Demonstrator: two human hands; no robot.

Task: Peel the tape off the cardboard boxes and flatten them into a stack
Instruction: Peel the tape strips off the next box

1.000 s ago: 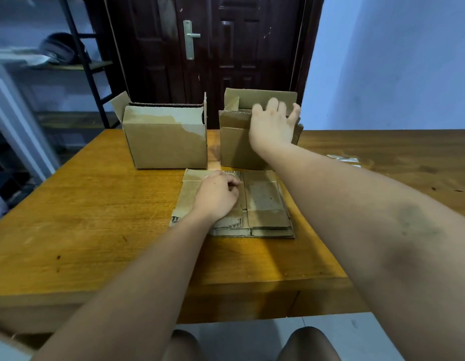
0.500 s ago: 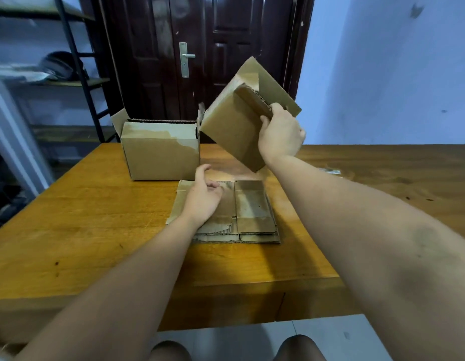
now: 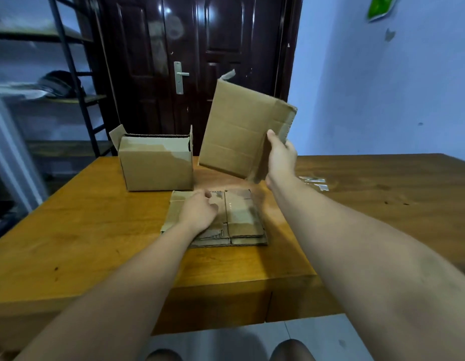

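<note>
Currently, the right hand (image 3: 281,157) grips the held box (image 3: 239,131) by its right side, thumb on the near face and fingers wrapped behind. The box hangs tilted in the air above the far edge of the table (image 3: 96,243), a broad face toward the camera. Compared with half a second ago, it sits higher and has turned. A tape strip (image 3: 227,74) sticks up from its top corner. The left hand (image 3: 200,212) stays on the flat stack (image 3: 244,217) near the front edge, fingers curled under and holding nothing. The open box (image 3: 156,165) stands upright at the far edge. Tape scraps (image 3: 313,182) lie to the right.
</note>
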